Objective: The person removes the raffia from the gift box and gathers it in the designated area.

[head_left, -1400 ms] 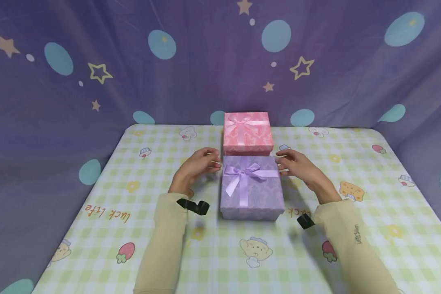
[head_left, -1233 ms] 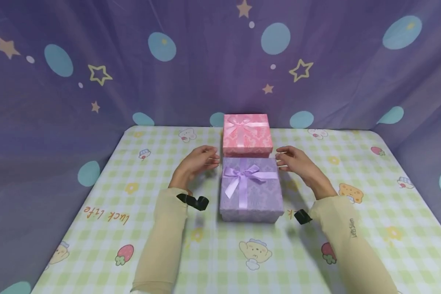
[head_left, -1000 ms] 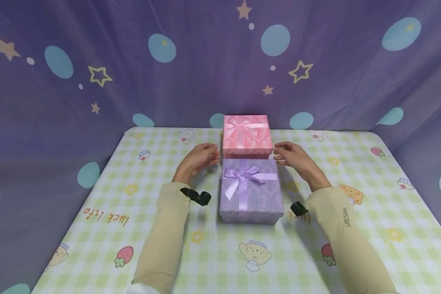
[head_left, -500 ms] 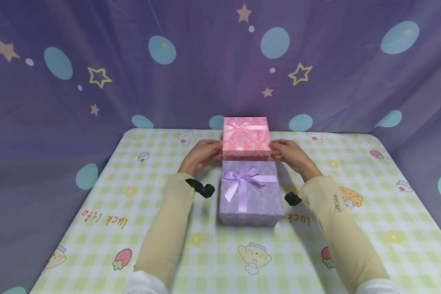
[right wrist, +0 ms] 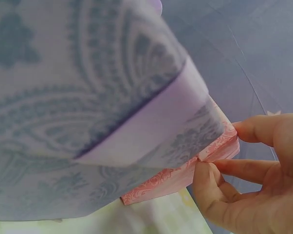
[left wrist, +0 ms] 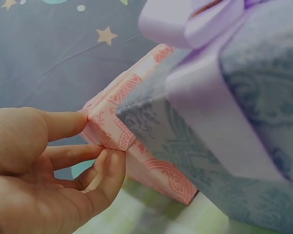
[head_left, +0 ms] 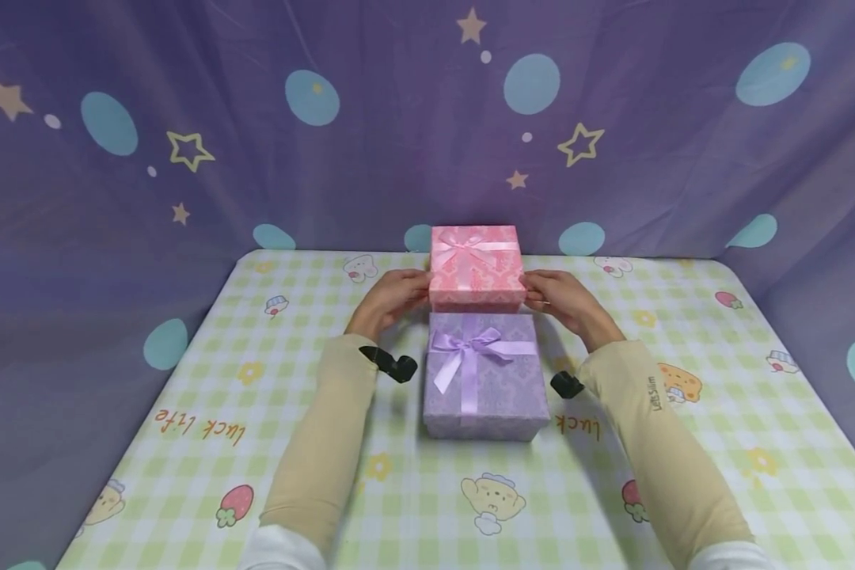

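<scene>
Left hand (head_left: 393, 296) and right hand (head_left: 562, 298) have been moved to the pink gift box (head_left: 495, 271). Its lid (left wrist: 108, 126) is pinched between thumbs and fingers.

The counter (head_left: 413, 507) is covered in a green-and-white check, with rounded far corners. Strawberries (head_left: 235, 505), flowers (head_left: 379, 467), a capped bear (head_left: 493, 499) and orange lettering (head_left: 199, 426) are printed across it. Near its middle a purple box (head_left: 502, 396) is set flat; just behind, towards the far edge, a smaller-looking pink box (head_left: 476, 273) is placed, its lower front hidden.
</scene>
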### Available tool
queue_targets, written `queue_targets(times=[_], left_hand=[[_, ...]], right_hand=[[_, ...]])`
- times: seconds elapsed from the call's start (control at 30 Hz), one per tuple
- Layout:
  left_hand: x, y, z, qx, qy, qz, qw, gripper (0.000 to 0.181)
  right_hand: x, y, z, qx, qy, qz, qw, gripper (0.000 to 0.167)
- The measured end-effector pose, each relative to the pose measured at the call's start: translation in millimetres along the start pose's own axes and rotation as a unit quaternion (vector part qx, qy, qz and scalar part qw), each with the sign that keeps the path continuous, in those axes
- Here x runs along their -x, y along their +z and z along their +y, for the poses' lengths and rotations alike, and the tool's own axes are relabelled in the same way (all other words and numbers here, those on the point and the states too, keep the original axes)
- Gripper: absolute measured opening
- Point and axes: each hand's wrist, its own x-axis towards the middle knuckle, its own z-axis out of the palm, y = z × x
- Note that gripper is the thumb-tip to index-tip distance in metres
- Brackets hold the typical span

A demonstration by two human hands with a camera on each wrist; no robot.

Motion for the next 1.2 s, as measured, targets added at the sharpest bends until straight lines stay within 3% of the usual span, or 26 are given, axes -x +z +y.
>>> queue_targets(times=[0.67,1.07,1.2], left_hand=[[2.7,-0.8,11.4,-0.007,0.020,0.002,0.9998,0.039],[16.8,2.8,33.6,-0.013,0.050,0.013,0.9986,0.038],[21.9,0.5,37.9,-0.018,0.063,0.004,0.9978,0.043]], right_hand=[[3.7,1,-11,-0.006,-0.011,-0.001,0.9999,0.048],[10.9,5,-23,0.015,-0.048,0.044,0.9978,0.050],[12.5,7,-27,0.011,-0.066,0.063,0.9958,0.047]])
